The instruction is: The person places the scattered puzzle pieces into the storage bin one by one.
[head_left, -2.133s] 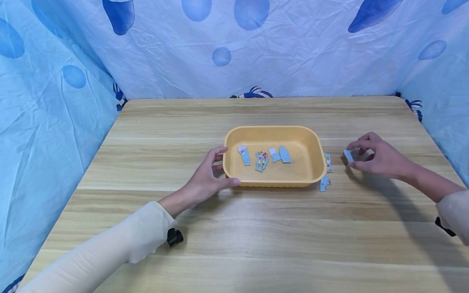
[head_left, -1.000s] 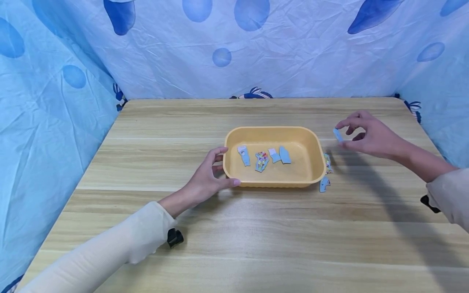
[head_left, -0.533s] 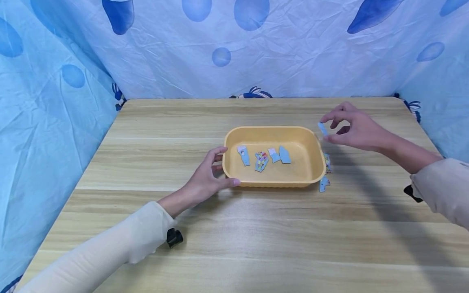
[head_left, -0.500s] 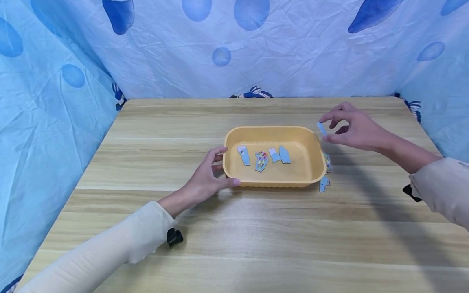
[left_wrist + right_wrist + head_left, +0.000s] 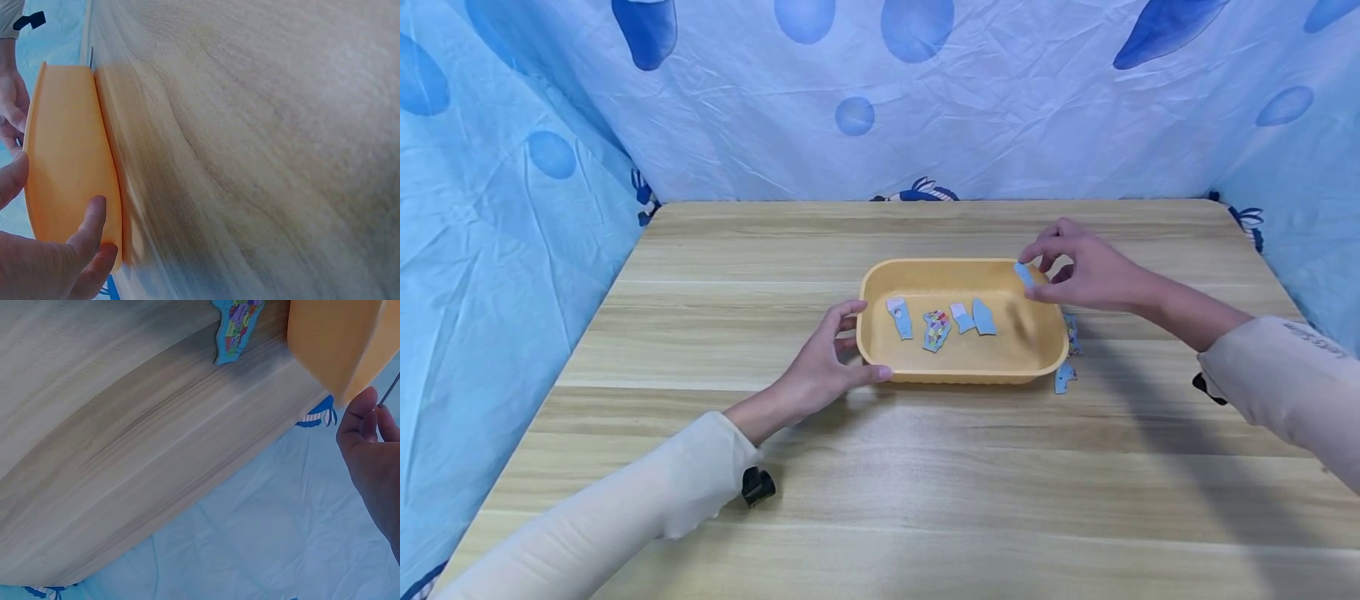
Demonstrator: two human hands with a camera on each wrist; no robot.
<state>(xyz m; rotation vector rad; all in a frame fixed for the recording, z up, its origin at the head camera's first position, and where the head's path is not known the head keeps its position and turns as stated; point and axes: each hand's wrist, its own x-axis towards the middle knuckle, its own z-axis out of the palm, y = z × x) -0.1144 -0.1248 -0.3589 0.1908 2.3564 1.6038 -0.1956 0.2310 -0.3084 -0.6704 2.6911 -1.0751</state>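
Note:
A yellow plastic basin (image 5: 955,375) stands on the table, with several flat puzzle pieces lying in it. One of these is a multicoloured map piece (image 5: 936,331); beside it lies a plain blue piece (image 5: 983,317). My left hand (image 5: 823,367) grips the basin's left end, thumb at the front corner and fingers against the side. Over the basin's back right corner, my right hand (image 5: 1090,268) pinches a light blue puzzle piece (image 5: 1023,273) between thumb and fingers. In the right wrist view that piece (image 5: 389,391) shows only as a thin edge.
Just right of the basin, on the wooden table (image 5: 880,500), lie a colourful map piece (image 5: 239,328) and a smaller blue piece (image 5: 1064,377). The basin partly hides the colourful one in the head view. A blue patterned sheet (image 5: 1000,125) surrounds the table's back and sides.
My right hand has carried the light blue puzzle piece leftward, from above the table on the right to over the basin's back right corner. The left hand and basin have stayed in place.

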